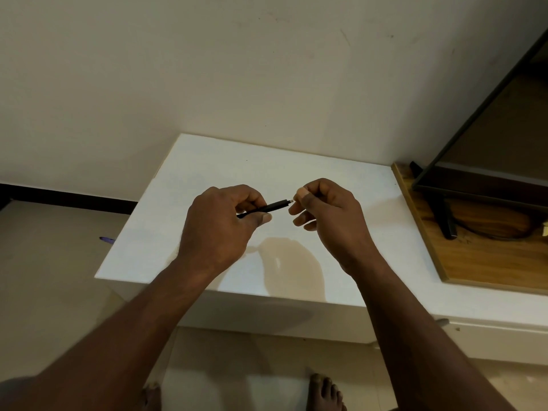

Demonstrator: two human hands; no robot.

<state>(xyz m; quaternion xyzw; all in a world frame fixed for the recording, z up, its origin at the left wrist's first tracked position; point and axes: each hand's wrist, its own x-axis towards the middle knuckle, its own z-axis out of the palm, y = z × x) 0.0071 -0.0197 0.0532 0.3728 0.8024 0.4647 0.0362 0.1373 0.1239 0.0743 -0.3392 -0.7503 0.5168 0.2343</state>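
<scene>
My left hand (pixel 221 221) pinches a thin black pen-like stick (pixel 271 207) between thumb and fingers, its silver-tipped end pointing right. My right hand (pixel 324 212) is just beside that tip, thumb and forefinger pinched together at it; whether they hold a small part there is too small to tell. Both hands hover above a white tabletop (pixel 207 173).
A wooden board (pixel 480 256) lies to the right with a dark TV screen (pixel 489 161) and its stand on it. A small purple object (pixel 107 240) lies on the floor to the left. The wall is close behind. My bare feet (pixel 324 393) are below.
</scene>
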